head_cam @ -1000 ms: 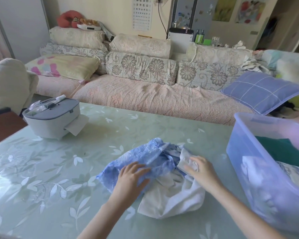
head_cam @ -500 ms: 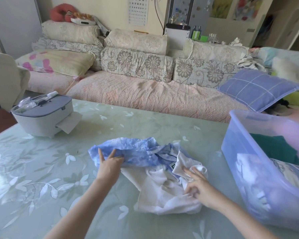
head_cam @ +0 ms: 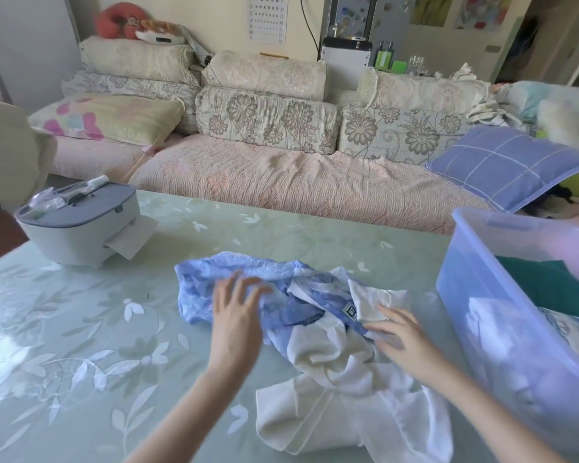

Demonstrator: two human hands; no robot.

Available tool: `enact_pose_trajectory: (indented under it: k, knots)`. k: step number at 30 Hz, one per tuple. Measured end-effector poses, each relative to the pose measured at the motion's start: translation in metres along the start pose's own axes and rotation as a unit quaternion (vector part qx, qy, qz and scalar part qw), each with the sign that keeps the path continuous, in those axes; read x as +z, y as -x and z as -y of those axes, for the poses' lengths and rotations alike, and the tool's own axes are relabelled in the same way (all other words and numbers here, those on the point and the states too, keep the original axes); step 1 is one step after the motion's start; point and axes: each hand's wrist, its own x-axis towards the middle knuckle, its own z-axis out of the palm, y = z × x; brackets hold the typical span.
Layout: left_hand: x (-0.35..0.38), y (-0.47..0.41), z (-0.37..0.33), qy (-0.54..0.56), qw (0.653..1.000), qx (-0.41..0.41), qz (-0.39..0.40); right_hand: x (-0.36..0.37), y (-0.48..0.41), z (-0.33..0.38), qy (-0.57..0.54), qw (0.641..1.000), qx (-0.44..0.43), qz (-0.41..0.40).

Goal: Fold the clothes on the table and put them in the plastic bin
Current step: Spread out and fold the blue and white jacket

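Grey tissue box (head_cam: pixel 77 225) sitting far left w/ a sheet poking out its front. Sofa (head_cam: pixel 281 185) running behind, floral cushions (head_cam: pixel 268 120) leaning along its back, blue checked pillow (head_cam: pixel 508 165) lying at rt end. Eye chart (head_cam: pixel 268 18) hanging on wall.

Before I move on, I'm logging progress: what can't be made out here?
Head view:
Plastic bin: cut by the right edge; its frosted wall blurs the clothes inside.
Left hand: fingers blurred; contact with the blue garment unclear.
Label on it: too small to read.
White garment: cut by the bottom edge.
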Motion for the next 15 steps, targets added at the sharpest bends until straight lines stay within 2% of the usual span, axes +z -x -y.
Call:
enact_pose_trajectory:
  k: [2,4,6,11,14,15]
  knots:
    - [0.009,0.034,-0.028,0.07,0.993,0.048,0.08,0.014,-0.006,0.006,0.032,0.999,0.02,0.004]
    - [0.024,0.065,-0.037,0.076,0.984,0.071,0.141,0.016,-0.012,0.014,0.041,0.998,0.032,0.018]
    - [0.036,0.083,-0.034,0.071,0.981,0.067,0.17,0.015,-0.022,0.022,0.085,0.996,0.021,0.017]
    - [0.037,0.08,-0.04,0.09,0.981,-0.034,0.169,0.023,-0.059,0.039,0.122,0.992,0.013,0.01]
    - [0.039,0.068,-0.041,0.124,0.973,-0.135,0.138,0.036,-0.074,0.051,0.136,0.99,0.03,-0.036]
    - [0.038,0.065,-0.039,0.125,0.975,-0.131,0.13,0.039,-0.077,0.055,0.142,0.988,0.041,-0.05]
